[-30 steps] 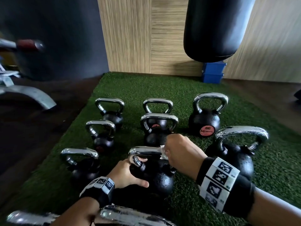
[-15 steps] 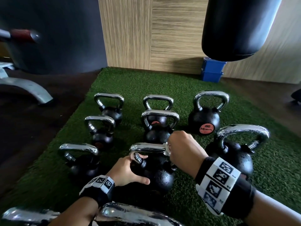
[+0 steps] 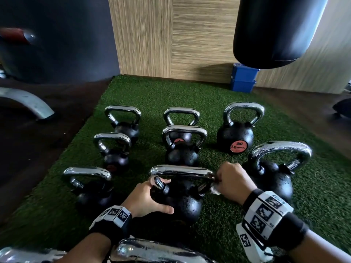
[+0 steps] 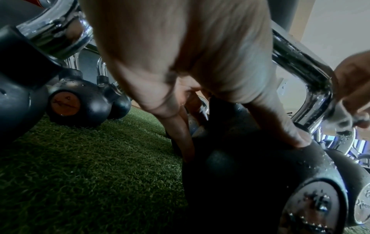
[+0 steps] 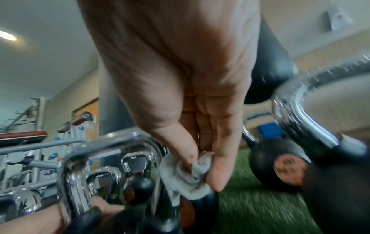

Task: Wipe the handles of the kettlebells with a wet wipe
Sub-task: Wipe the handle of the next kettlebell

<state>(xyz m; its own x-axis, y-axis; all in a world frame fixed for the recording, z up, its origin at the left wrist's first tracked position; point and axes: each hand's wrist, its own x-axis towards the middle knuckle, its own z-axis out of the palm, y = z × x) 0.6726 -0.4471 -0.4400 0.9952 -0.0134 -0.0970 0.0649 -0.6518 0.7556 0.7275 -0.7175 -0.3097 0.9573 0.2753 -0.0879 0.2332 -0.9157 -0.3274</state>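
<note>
A black kettlebell [image 3: 182, 205] with a chrome handle [image 3: 180, 170] stands on the turf right in front of me. My left hand [image 3: 148, 198] grips its body from the left, thumb across the front, fingers by the handle's left leg. My right hand [image 3: 233, 181] pinches a white wet wipe [image 3: 214, 190] against the handle's right corner. In the right wrist view the thumb and fingers squeeze the crumpled wipe [image 5: 186, 178] onto the handle's right leg. The left wrist view shows my left hand [image 4: 200, 95] on the ball [image 4: 250, 182] and the wipe [image 4: 340, 117] at the bend.
Several more kettlebells stand on the green turf [image 3: 313, 205]: a big one [image 3: 275, 179] close on the right, one [image 3: 91, 186] on the left, others behind. Chrome handles [image 3: 152, 251] lie at my near edge. A black punching bag [image 3: 275, 29] hangs above a blue box [image 3: 244, 78].
My right hand has slid the wipe along the top bar from near its middle to the right corner. The left hand has kept its hold on the ball.
</note>
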